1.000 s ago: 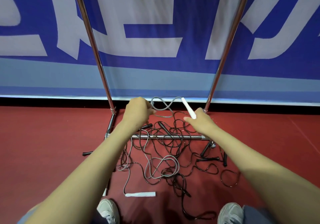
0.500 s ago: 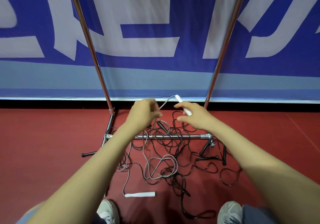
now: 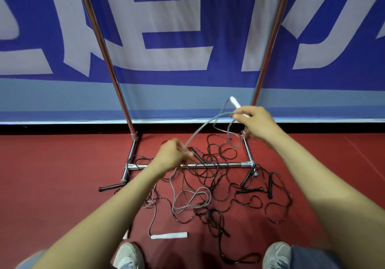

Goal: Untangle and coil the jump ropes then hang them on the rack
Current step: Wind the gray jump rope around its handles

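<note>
Grey-white trainers [image 3: 128,255] sit at the near edge of the red floor [image 3: 52,175], and just beyond the left one lies a loose white handle [image 3: 169,235], in the same spot as half a second ago. From it the grey jump rope [image 3: 208,122] winds away through slack loops on the floor, lying among the black jump ropes [image 3: 216,218], whose tangle and scattered black handles [image 3: 250,191] spread across and in front of the low crossbar of the rack [image 3: 225,165]. Above that crossbar the left hand [image 3: 171,157], blurred, pinches the grey rope between curled fingers; it sits lower and further left than before. The right hand [image 3: 257,124] has risen and swung out to the right, near the rack's right upright, and grips the second white handle [image 3: 235,102], whose tip points up and away. The two hands were almost touching half a second ago; now they are well apart, and a length of grey rope runs in a shallow arc between them, while a narrow loop of it hangs beneath the right hand. Behind the rack's two chrome uprights stands the blue and white banner [image 3: 166,39].
</note>
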The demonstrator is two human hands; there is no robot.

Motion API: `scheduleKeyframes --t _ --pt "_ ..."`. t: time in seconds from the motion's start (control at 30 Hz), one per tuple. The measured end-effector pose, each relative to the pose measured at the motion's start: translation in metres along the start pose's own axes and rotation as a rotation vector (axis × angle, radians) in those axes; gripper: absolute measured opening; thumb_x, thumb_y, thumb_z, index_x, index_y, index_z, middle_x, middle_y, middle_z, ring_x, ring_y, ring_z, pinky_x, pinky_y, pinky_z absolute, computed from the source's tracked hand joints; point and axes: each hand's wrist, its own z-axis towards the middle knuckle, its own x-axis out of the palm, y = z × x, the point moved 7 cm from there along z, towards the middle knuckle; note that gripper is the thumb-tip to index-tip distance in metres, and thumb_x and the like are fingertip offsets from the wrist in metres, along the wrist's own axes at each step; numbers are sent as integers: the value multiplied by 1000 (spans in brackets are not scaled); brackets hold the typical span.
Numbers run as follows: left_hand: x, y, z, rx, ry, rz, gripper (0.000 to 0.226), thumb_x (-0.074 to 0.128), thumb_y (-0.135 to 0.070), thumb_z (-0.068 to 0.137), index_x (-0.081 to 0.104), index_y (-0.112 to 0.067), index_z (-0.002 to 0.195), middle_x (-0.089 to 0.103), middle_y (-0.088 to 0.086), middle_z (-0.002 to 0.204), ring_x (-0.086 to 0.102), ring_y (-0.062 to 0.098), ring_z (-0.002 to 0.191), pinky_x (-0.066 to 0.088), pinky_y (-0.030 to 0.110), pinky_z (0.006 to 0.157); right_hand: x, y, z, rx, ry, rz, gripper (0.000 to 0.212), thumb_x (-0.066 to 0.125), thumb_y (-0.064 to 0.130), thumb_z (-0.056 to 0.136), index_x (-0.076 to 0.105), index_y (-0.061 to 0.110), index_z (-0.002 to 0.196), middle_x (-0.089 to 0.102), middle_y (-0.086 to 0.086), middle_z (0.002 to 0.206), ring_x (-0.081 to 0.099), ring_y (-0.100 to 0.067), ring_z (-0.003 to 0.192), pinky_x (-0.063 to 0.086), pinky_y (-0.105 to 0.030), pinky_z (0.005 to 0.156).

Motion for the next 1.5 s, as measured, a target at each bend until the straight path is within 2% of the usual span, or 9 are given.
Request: scheduleKeyframes --t 0.17,0.37,0.53,0.77,0.93,1.03,1.13,1.33,1.5 --pt "-40 -21 -7 182 -348 246 23 72 -33 83 55 -19 78 71 -2 70 68 17 61 53 35 66 20 0 -14 -50 241 -407 57 73 18 83 54 27 137 50 19 81 52 -11 76 39 -19 60" --pt "-8 -61 -22 400 -261 217 18 72 -44 81 70 -26 80 68 -6 68 63 17 66 50 34 65 68 21 -29 -221 463 -315 28 73 28 84 67 31 112 53 24 79 48 18 53 33 -6 57" --pt "-1 -66 -18 393 -126 -20 28 63 -39 90 66 -16 73 67 -1 62 53 7 50 45 26 60 61 26 -25 -240 362 -225 7 65 30 90 66 25 85 51 18 48 45 1 43 30 -15 49" --pt "37 -13 -3 155 268 112 18 62 -30 93 52 -18 85 59 -5 82 53 14 78 45 31 80 22 18 -6 -169 52 -81 12 66 27 90 68 21 80 43 8 55 38 -13 50 32 -28 57" --pt "11 7 10 29 51 350 15 62 -13 90 52 -15 78 71 11 89 67 29 84 54 41 81 18 5 0 -102 9 -110 9 66 29 89 70 20 88 52 3 67 45 -17 58 38 -29 64" --pt "-14 -19 7 161 -201 324 10 63 -21 90 59 -15 84 70 2 80 66 25 76 54 38 75 18 2 -1 -82 47 -392 52 74 29 84 56 25 132 50 -7 111 53 -22 88 44 -32 83" --pt "-15 -65 -10 395 -303 413 9 65 -27 89 68 -18 90 58 -3 81 53 17 77 42 30 70 33 13 -10 -166 141 -430 84 81 35 75 36 34 146 36 -4 113 50 -23 98 43 -35 93" --pt "-10 -85 -18 463 -283 17 12 66 -27 89 63 -16 85 64 1 74 50 9 61 39 22 62 60 39 -19 -345 236 -320 17 59 30 94 72 20 101 45 -2 88 51 -18 85 38 -31 72" --pt "21 -42 -8 235 230 40 9 66 -12 89 60 -14 83 61 -5 73 57 4 64 45 21 70 41 42 -8 -302 130 -173 14 60 27 93 70 22 86 44 -1 84 47 -16 67 36 -29 65"
